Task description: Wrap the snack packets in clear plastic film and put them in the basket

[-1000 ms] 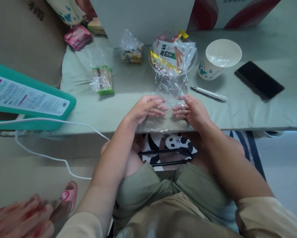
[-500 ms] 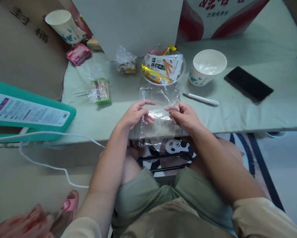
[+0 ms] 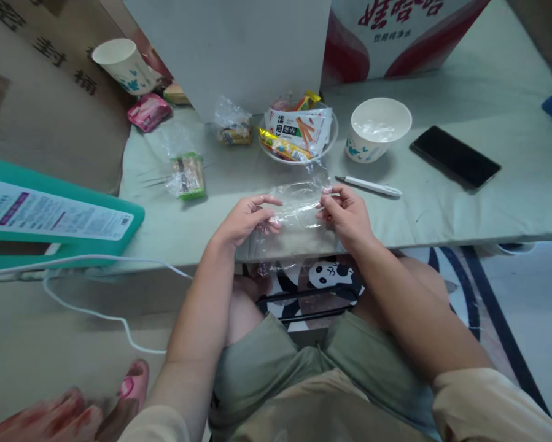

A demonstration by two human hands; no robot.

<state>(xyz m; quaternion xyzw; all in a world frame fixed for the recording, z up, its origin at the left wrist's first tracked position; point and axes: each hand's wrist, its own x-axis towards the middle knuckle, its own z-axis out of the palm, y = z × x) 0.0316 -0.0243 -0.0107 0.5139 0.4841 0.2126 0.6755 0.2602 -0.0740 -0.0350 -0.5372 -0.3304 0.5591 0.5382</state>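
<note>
A clear plastic bag (image 3: 298, 212) is stretched between my two hands above the table's front edge, its lower part hanging over that edge. My left hand (image 3: 245, 221) holds its left side, with the thumb near the lower fingers and the forefinger reaching out over the film. On the right side, my right hand (image 3: 347, 215) pinches the film between thumb and fingers. The bag's opening looks spread into a loop. Just beyond it stands a clear bowl (image 3: 335, 132) of wrapped snacks (image 3: 298, 126). A white pen (image 3: 372, 186) lies close to my right hand.
A paper cup (image 3: 365, 149) with clear film inside and a black phone (image 3: 455, 156) are at right. At left lie a green-edged snack packet (image 3: 190, 177), another wrapped snack (image 3: 234, 131), a pink packet (image 3: 149, 112) and a tilted cup (image 3: 123, 67). A white cable (image 3: 114, 258) crosses the left front.
The bag's opening has spread wider and rounder between my hands. My right hand has shifted slightly right, and my left hand stays about where it was. The view has tilted slightly.
</note>
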